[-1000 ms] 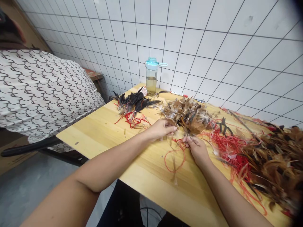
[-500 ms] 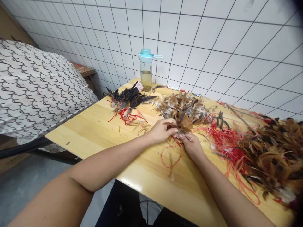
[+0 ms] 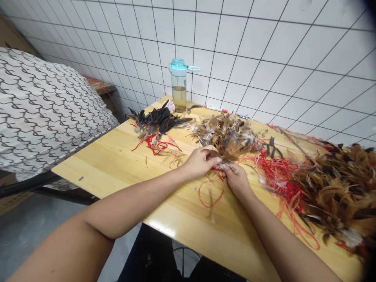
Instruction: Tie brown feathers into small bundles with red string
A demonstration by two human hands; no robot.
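Over the middle of the table, my left hand (image 3: 201, 161) and my right hand (image 3: 235, 175) meet with fingertips almost touching. Brown feathers (image 3: 229, 152) rise from between them, their pale quill ends pinched by the left fingers. The right thumb and fingers are closed at the same spot, where red string (image 3: 212, 205) comes out below and curls in a loop on the wood. Which strand or quill each fingertip grips is too small to make out fully. Just beyond the hands lies a heap of brown and white feathers (image 3: 225, 131).
Black feathers (image 3: 160, 117) with red string lie left, near a bottle (image 3: 178, 92) with a turquoise lid. Right of my hands are tangled red string (image 3: 277, 168), black-handled pliers (image 3: 272, 149) and a large brown feather pile (image 3: 337, 184). A red-capped marker (image 3: 216, 109) lies by the tiled wall.
The view has shifted slightly. The brown feathers between my hands sit a little differently, and my right fingers have moved slightly; both hands stay together at the same spot.
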